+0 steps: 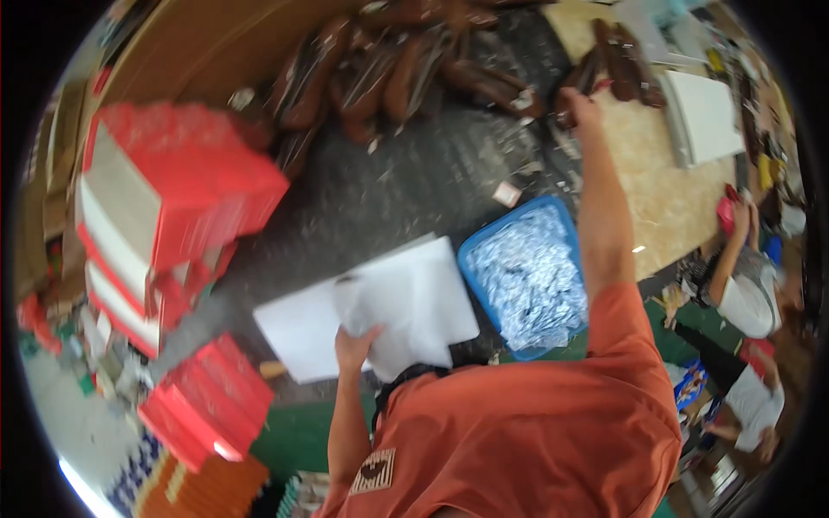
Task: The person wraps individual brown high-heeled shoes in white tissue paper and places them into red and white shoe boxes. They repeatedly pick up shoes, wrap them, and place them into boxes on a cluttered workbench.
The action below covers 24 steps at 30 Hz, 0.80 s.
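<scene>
My left hand (355,349) grips the near edge of a thin sheet of white paper (401,311), which lies partly lifted over a stack of white sheets (298,330). My right arm reaches far out to the upper right, where my right hand (578,109) is at a brown shoe (583,74); its fingers look closed on it, though blurred. Beside it lies a pair of dark brown shoes (625,65). More brown leather shoes (363,78) are piled along the far side of the black tabletop (395,188). A blue plastic basket (471,269) full of small shiny packets (531,278) stands near my body.
Red boxes (214,188) are stacked at the left, with more red boxes (214,401) below. A white box (706,120) sits on the tan table section (654,175). A small label (506,193) lies near the basket. Two people (745,291) are at the right.
</scene>
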{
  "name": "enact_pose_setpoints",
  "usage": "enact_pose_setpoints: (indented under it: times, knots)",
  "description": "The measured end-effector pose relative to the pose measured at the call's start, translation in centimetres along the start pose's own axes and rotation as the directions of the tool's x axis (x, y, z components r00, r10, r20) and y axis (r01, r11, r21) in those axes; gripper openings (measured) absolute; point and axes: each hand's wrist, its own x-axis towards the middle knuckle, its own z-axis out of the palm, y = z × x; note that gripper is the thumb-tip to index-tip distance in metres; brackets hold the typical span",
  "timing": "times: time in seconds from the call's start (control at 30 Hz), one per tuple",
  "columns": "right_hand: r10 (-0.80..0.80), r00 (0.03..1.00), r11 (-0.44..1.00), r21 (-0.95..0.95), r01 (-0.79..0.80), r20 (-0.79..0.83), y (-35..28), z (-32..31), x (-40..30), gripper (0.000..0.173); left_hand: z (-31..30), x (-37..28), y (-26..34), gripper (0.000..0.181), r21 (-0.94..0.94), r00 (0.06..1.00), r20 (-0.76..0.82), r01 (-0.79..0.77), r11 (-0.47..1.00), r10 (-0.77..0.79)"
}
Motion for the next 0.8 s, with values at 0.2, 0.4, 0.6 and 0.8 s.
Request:
enact_pose_setpoints:
  times: [0.2, 0.4, 0.6, 0.8]
  knots:
    - [0.005, 0.919, 0.828, 0.514, -0.225, 0.394, -1.7, 2.8, -26.4, 0.046, -1.7, -3.1, 3.5, 0.064, -0.427, 0.982, -0.186, -0.089, 0.900, 0.009]
    - [0.215, 0.828, 0.975, -0.065, -0.213, 0.517, 7.8, 7.6, -48.7, 0.078, -4.9, -2.5, -2.2, 0.067, -0.594, 0.990, -0.133, -0.044, 0.803, -0.044]
    - [0.024, 0.707, 0.318, -0.676, 0.665, 0.707, 16.7, 19.1, -62.5, 0.068, -3.6, -3.2, -3.6, 0.088, -0.579, 0.966, -0.260, -0.151, 0.801, -0.006]
    - [-0.462, 0.722, 0.243, -0.710, 0.661, 0.515, 20.1, 19.3, -55.2, 0.066, -2.8, -3.0, -3.5, 0.111, -0.408, 0.889, -0.454, -0.143, 0.902, -0.064]
